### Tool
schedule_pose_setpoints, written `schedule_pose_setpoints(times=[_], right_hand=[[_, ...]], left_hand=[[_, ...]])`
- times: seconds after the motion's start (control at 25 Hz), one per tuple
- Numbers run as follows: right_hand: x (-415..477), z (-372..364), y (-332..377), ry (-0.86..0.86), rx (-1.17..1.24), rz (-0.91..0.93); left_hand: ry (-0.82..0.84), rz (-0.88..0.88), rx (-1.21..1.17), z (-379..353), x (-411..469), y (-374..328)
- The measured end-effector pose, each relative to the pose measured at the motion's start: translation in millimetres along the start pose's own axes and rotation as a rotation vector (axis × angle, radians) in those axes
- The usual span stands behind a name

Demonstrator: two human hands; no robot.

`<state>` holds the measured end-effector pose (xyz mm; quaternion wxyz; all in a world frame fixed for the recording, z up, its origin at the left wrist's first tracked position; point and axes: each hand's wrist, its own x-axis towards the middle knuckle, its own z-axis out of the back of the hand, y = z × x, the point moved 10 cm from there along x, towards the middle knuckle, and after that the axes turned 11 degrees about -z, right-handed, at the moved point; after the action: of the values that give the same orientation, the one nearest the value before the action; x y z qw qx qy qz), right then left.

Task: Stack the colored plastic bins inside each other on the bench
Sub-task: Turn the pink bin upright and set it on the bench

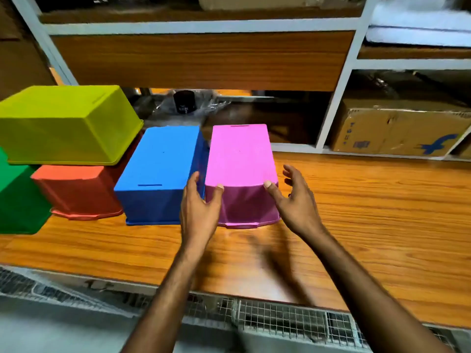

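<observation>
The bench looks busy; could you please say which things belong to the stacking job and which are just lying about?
Job: pink bin, blue bin, yellow bin, orange bin, green bin, bench, left hand, right hand.
Lying about: cardboard box, black jar, plastic wrap, wire mesh.

Wooden desk (356, 212), orange-brown grain. Four bins upside down directly on it, in row from left: green bin (17, 197) at frame edge, orange bin (76, 192), blue bin (158, 169), pink bin (240, 159). Blue and pink just beside each other.
</observation>
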<state>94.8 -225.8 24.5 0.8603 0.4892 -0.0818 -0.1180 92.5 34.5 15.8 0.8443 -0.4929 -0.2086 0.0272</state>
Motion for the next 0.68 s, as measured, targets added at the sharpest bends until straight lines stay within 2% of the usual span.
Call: schedule_pose_setpoints(times=[0.12,0.24,0.44,0.68], right_hand=[[25.1,-28.2,-17.8,0.06,0.032,-0.199],[33.4,-44.0,-31.8,0.075,0.044,-0.287],[31.1,-24.2,-19.8,0.03,0.219,-0.168],[12.8,69.2,38.4,-0.049,0.38,0.084]], left_hand=[[0.125,0.154,-0.057,-21.9,17.5,33.7],[0.183,0.169,-0.115,-36.3,23.4,48.8],[0.115,0.074,-0.256,-28.3,31.0,36.6],[0.092,-0.167,-0.451,-13.8,42.5,-61.6]])
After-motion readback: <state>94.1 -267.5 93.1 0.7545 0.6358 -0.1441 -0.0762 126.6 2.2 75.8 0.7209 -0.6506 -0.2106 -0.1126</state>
